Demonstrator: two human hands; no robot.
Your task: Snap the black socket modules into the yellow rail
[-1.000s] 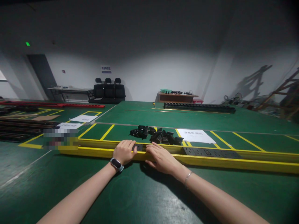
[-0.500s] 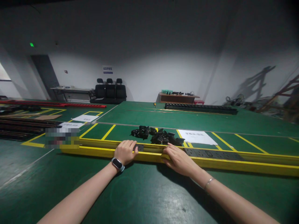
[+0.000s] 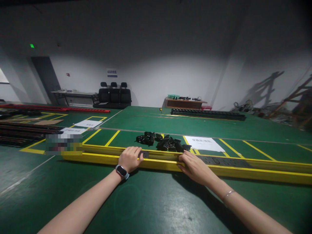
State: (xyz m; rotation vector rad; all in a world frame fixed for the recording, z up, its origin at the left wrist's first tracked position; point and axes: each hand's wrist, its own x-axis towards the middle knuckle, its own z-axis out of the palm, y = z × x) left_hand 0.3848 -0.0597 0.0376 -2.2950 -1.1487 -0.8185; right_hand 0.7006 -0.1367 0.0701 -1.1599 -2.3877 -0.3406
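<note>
A long yellow channel rail (image 3: 161, 165) runs from left to right in front of me, its open side up. My left hand (image 3: 129, 159), wearing a watch, is wrapped over the rail. Its thumb lies by a small black socket module (image 3: 144, 154) inside the channel. My right hand (image 3: 193, 166) is bent over the rail farther right, its thumb by the front wall. Its fingertips are partly hidden. Just right of it, a row of black socket modules (image 3: 226, 162) sits in the channel. Behind the rail lies a pile of black plastic parts (image 3: 168, 143).
A white paper sign (image 3: 204, 144) lies on the green floor (image 3: 151, 201) beyond the rail. Dark bars (image 3: 24, 133) are stacked at left, near a pixelated patch. Farther back stand black seats (image 3: 114, 96), a brown table (image 3: 182, 103) and a black track (image 3: 207, 113).
My right hand has moved a little to the right along the rail, up to the row of modules. My left hand has stayed in place. The view has shifted slightly.
</note>
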